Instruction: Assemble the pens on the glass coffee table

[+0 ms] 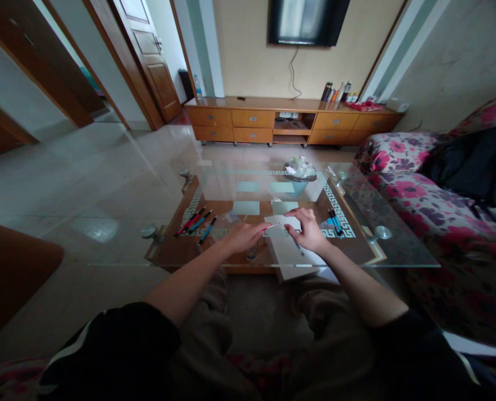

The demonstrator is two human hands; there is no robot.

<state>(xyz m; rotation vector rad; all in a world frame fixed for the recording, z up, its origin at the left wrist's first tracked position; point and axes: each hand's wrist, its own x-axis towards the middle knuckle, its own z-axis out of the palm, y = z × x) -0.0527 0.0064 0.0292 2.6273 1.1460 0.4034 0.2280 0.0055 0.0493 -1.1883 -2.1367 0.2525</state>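
Observation:
My left hand (244,236) is closed in a pinch on a thin red pen (270,226), its tip pointing right over a white sheet of paper (289,252) on the glass coffee table (106,245). My right hand (308,229) rests on the top of that paper with its fingers curled; whether it holds anything is hidden. Several red and blue pens (195,221) lie on the glass to the left of my left hand. A few blue pens (335,221) lie to the right of my right hand.
A small basket of crumpled paper (300,174) stands at the far side of the table. A floral sofa (431,184) with dark clothing runs along the right. A wooden TV cabinet (293,120) stands by the far wall. A brown seat (9,267) is at the left.

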